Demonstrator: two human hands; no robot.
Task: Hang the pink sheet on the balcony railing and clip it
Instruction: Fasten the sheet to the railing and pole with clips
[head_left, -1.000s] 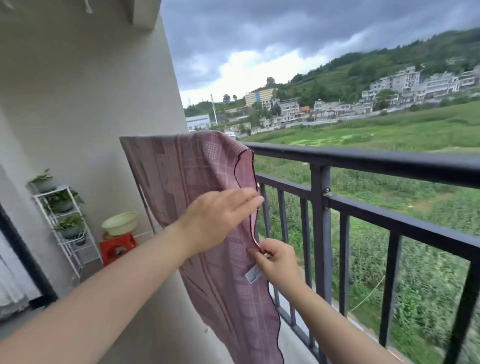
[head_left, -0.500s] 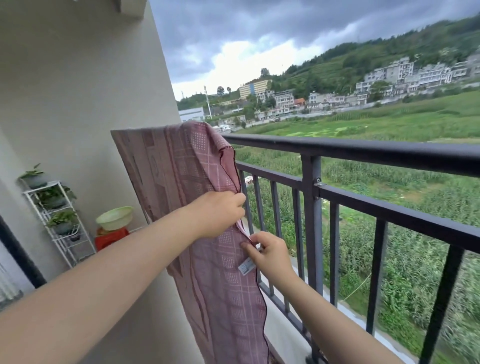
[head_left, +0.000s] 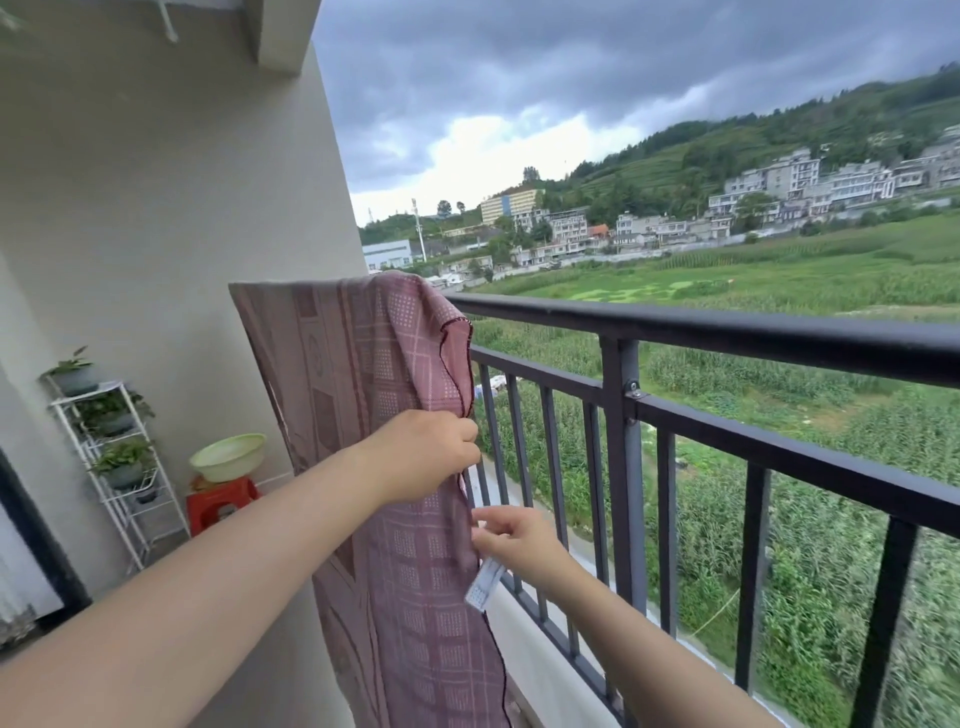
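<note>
Both hands, left hand (head_left: 423, 454) and right hand (head_left: 522, 543), pinch the railing-draped pink sheet (head_left: 363, 395).

Black railing (head_left: 727, 332) crosses frame from centre to right edge; pink sheet (head_left: 363, 389) draped over its left end, hanging down to the bottom of the frame.

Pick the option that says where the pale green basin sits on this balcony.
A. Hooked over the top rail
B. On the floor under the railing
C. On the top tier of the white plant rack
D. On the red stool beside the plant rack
D: the pale green basin rests on top of the red stool, which stands just right of the white plant rack.
</note>
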